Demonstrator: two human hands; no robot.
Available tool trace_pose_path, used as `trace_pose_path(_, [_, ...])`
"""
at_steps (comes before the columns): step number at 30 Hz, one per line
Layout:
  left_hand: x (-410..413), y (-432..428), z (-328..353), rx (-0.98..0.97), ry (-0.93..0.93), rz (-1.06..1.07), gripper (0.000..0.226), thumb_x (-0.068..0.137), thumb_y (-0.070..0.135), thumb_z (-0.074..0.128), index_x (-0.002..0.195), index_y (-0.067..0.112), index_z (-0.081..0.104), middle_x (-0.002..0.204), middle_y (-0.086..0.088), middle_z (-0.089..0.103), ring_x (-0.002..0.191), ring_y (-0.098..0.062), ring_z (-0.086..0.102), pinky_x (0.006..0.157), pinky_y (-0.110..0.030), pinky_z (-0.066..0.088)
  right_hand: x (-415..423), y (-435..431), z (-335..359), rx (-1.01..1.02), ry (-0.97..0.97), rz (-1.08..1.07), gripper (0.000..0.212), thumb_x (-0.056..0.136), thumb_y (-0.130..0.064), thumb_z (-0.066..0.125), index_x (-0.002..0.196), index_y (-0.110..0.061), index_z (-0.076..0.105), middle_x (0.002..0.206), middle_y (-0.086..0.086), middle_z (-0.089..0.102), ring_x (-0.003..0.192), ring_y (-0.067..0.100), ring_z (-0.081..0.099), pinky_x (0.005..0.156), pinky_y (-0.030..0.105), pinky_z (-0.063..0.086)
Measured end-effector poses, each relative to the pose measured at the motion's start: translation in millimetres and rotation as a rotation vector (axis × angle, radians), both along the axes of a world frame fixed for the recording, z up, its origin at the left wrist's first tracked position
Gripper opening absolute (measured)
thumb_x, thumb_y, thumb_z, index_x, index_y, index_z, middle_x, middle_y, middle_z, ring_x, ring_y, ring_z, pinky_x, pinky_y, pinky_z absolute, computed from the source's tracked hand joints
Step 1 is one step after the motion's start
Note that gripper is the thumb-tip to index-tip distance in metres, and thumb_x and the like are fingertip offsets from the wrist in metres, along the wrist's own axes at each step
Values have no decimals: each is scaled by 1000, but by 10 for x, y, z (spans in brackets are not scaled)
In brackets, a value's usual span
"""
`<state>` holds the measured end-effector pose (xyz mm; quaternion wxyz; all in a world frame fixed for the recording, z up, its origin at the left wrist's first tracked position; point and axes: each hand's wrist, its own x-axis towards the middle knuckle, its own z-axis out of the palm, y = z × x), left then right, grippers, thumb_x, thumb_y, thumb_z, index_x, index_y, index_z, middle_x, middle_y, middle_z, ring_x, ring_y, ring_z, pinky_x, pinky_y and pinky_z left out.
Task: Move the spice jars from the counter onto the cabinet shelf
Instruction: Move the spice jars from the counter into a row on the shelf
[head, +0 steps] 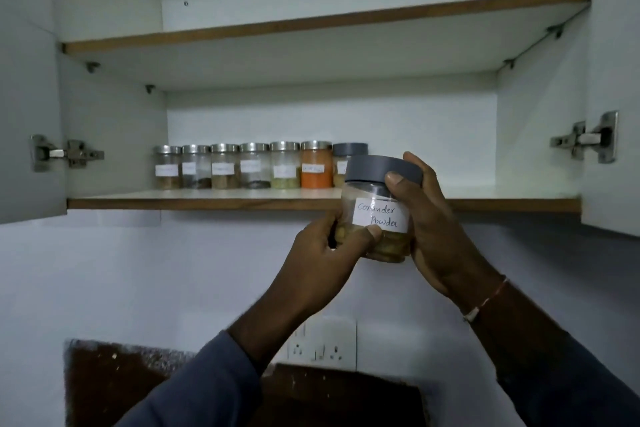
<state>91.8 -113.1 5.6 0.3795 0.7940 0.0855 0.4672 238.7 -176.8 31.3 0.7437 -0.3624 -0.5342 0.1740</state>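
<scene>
Gripping a coriander powder jar [364, 193] between them, both hands are raised in front of the open cabinet. The left hand [323, 246] curls round the jar's lower left side, with its thumb lying across the bottom edge of the handwritten label [379, 215]. The right hand [429, 218] wraps the right side from behind, its thumb pressed on the rim of the grey lid [377, 168] and its fingertips showing over the top. The jar is upright or nearly so, with yellowish powder in its lower part. It is held in the air just before the front edge of the lower shelf [207, 199], not resting on it.

On the right wrist sits a thin thread band [485, 298]; the left forearm wears a blue-grey sleeve [207, 381].

Behind the held jar, a row of spice jars stands along the back of the lower shelf, close side by side. Six have steel lids, among them an orange-filled jar [316, 166]. The one at the right end, a grey-lidded jar [349, 149], is partly hidden by the held jar. Their small labels are too blurred to read.

Above is the upper shelf [311, 21]. Metal hinges show at the left [65, 152] and right [585, 140], where the doors stand open. Below, on the pale wall, is a white socket plate [325, 343].
</scene>
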Motion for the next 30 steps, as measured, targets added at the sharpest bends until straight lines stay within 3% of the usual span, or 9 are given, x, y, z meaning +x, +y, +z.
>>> trace_pose_path(4, [186,256,344,222,1,88,47,79,61,55,114,31,65,101,16,71,94,1,65,72,-11,49,255,98,387,41,-51,-51,69,72,-47,74,133,-35,44,115,3,65,95,20,73,76,37,59])
trace_pose_path(9, [524,744,706,566,221,343,59,87,63,48,131,25,56,129,7,61,116,-9,55,94,-29,45,715,332,734,17,-159,-260,53,73,-45,77,117,-34,49,113,5,63,94,17,71,75,30,60])
trace_pose_path(11, [678,875,707,585,394,342,52,91,61,43,118,22,64,119,1,66,106,-15,60,82,-26,44,927,438,763,-39,-163,-303,49,80,-39,75,119,-29,47,115,7,61,93,17,70,66,23,57])
trace_pose_path(13, [832,957,696,654,542,381,58,92,66,32,86,20,67,89,-4,70,82,-17,62,68,-30,46,1105,522,771,-104,-166,-342,49,82,-37,74,120,-27,45,116,7,60,93,15,68,60,18,53])
trace_pose_path(16, [995,1027,715,717,584,422,66,91,67,22,68,19,60,70,-3,64,66,-14,58,65,-32,47,1283,631,781,-136,-183,-384,49,81,-36,75,119,-24,46,115,7,59,96,16,67,67,23,53])
trace_pose_path(19, [1073,1047,742,722,692,429,61,96,58,19,90,20,66,91,-7,69,84,-19,61,75,-33,48,1357,712,793,-182,-258,-447,50,80,-37,75,118,-23,46,111,4,60,97,17,66,77,30,57])
trace_pose_path(23, [1098,1058,842,636,921,309,43,102,38,17,110,16,53,125,-16,58,103,-24,53,86,-34,38,1438,775,878,-309,-338,-464,37,86,-35,70,113,-21,47,109,3,58,95,16,63,65,24,51])
trace_pose_path(28, [1170,1111,954,528,1028,183,37,104,34,18,118,15,47,138,-18,47,106,-20,46,92,-32,32,1584,932,1051,-491,-560,-656,25,93,-35,60,110,-19,52,109,3,60,93,16,59,68,27,48])
trace_pose_path(30, [1171,1109,960,530,1028,179,42,104,34,18,127,12,46,139,-17,46,111,-23,47,92,-32,31,1631,1028,1119,-581,-664,-761,28,94,-35,57,115,-16,52,114,5,60,102,22,58,83,37,52])
